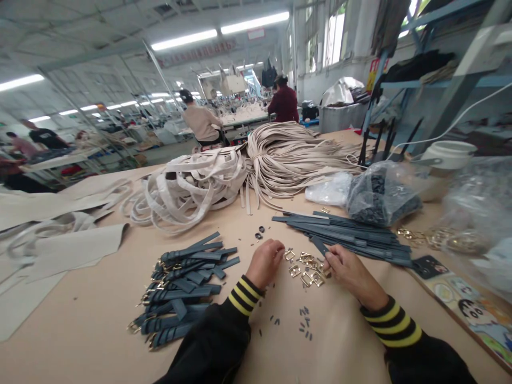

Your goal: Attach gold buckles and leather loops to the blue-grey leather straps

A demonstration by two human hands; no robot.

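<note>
My right hand (349, 271) is closed with thumb and fingers on the end of a dark blue strap (319, 245). My left hand (264, 262) has its fingers curled together beside the loose gold buckles (306, 278); what they may hold is hidden. The buckles lie in a small heap between my hands. More long blue straps (360, 237) are piled behind my right hand. On the left lies a stack of shorter blue straps (180, 293) fitted with gold buckles. Small dark pieces (306, 322) are scattered in front, and dark rings (260, 232) lie behind my left hand.
Bundled beige straps (292, 154) and looped pale webbing (192, 186) cover the table's back. Beige sheets (80, 248) lie left. At right are a clear bag (380, 194) of dark pieces, a white bucket (450, 156) and a phone (430, 266). People sit farther back.
</note>
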